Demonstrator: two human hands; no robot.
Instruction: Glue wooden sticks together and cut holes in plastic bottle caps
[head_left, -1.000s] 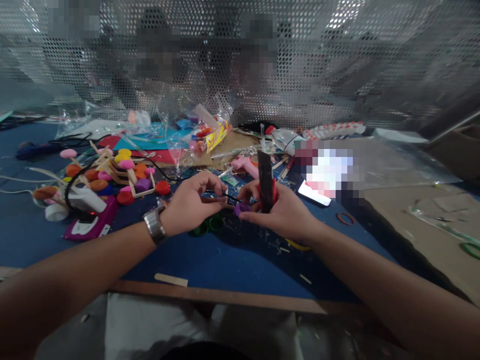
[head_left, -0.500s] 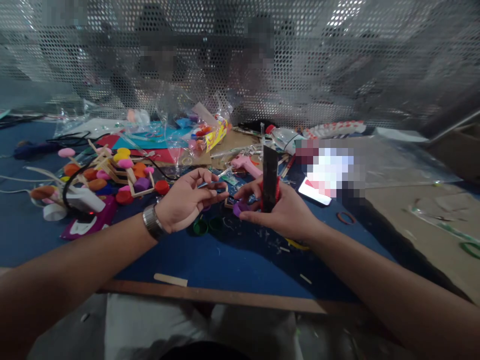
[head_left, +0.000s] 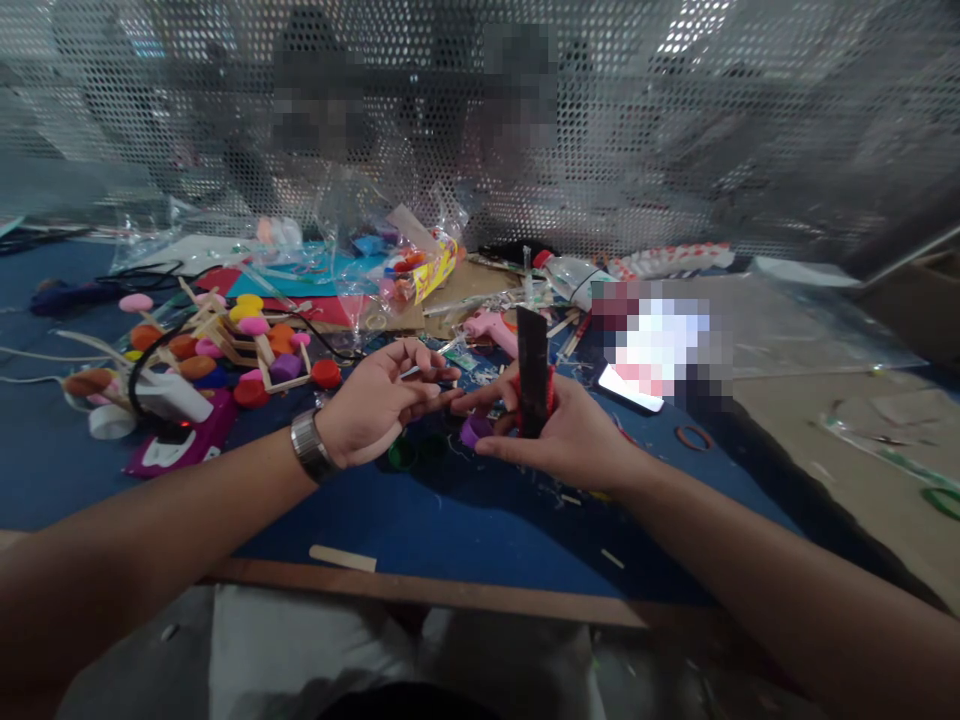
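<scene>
Between the purple cap (head_left: 475,432) and the near table edge, a hand could be passed low over the blue table (head_left: 457,545), with a flat stick (head_left: 343,558) to be skirted; left of the cap, the way is blocked by the left hand (head_left: 367,408), then by the stick model (head_left: 247,345); right of it, by the right hand (head_left: 581,425) and a dark upright strip (head_left: 533,370); beyond it, by the pink glue gun (head_left: 491,328) and the bottle (head_left: 571,282).
</scene>
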